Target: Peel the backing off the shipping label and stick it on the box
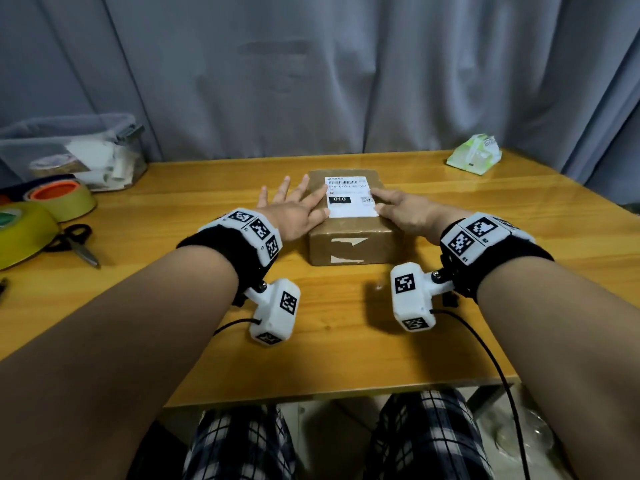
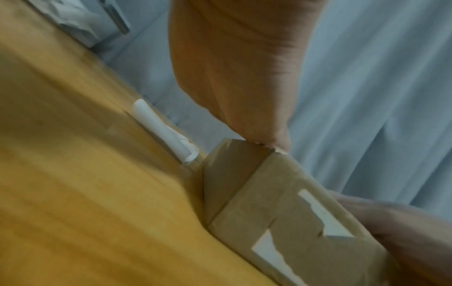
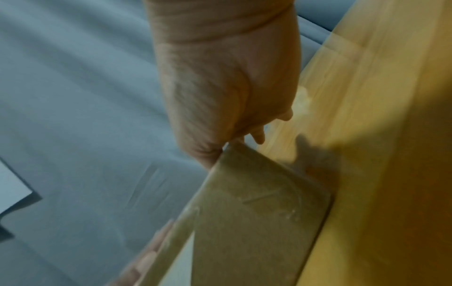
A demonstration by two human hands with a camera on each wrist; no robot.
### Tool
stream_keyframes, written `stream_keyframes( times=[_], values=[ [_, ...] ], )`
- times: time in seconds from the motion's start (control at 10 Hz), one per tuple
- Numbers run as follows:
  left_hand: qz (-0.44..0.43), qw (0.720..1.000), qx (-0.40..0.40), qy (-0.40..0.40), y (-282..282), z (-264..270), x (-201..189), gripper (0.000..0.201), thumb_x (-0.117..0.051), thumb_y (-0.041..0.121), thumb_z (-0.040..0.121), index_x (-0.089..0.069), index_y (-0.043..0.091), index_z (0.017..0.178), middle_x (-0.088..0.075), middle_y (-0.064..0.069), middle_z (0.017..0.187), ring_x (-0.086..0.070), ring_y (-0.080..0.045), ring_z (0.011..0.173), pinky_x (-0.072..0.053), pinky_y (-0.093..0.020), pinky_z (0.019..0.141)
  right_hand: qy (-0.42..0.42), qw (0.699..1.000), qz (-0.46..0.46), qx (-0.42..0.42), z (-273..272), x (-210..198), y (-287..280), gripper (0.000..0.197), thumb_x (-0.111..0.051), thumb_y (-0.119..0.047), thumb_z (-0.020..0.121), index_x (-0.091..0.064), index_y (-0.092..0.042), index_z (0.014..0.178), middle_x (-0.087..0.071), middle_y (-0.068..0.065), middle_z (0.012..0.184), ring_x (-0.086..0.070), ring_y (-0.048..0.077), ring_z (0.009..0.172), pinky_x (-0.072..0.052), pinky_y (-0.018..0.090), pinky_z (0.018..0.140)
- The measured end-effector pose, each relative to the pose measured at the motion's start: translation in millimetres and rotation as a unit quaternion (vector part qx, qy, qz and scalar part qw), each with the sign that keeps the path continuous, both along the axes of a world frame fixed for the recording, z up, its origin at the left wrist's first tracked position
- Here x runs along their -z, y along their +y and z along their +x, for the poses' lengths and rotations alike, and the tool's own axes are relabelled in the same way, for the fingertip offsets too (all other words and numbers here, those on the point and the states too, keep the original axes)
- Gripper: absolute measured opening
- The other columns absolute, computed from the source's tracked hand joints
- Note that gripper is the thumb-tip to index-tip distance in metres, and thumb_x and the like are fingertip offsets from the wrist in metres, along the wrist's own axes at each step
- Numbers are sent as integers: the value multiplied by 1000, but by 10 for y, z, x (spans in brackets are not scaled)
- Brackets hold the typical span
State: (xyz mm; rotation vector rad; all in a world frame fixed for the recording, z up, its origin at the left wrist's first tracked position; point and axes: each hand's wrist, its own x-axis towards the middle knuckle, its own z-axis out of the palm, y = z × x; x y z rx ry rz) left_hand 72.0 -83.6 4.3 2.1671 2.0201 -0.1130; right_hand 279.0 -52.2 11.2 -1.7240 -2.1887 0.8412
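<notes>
A brown cardboard box (image 1: 349, 242) sits mid-table, with torn white patches on its near side. The white shipping label (image 1: 350, 197), with barcode and a black "010" block, lies flat on the box top. My left hand (image 1: 298, 211) lies open with spread fingers, thumb and forefinger touching the label's left edge. My right hand (image 1: 398, 209) rests flat on the box's right side, fingertips at the label's right edge. In the left wrist view a curled white backing strip (image 2: 164, 133) lies on the table behind the box (image 2: 281, 218). The right wrist view shows the box (image 3: 257, 212) under my palm.
At the table's left stand yellow tape rolls (image 1: 62, 199), black-handled scissors (image 1: 74, 244) and a clear plastic bin (image 1: 72, 150) of paper scraps. A green tissue pack (image 1: 474, 159) lies at the back right. A grey curtain hangs behind the wooden table (image 1: 329, 341).
</notes>
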Motion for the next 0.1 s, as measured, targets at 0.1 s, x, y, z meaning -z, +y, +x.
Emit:
stream_keyframes(
  times=[0.1],
  values=[
    [43,999,17,4,-12,31,-112,57,-14,58,94,-3,41,147,11,5,160,15,-24,147,11,-54,116,21,998,64,21,-90,34,-20,49,-27,-10,93,-43,-22,137,-52,8,137,-50,25,121,-37,30,105]
  ],
)
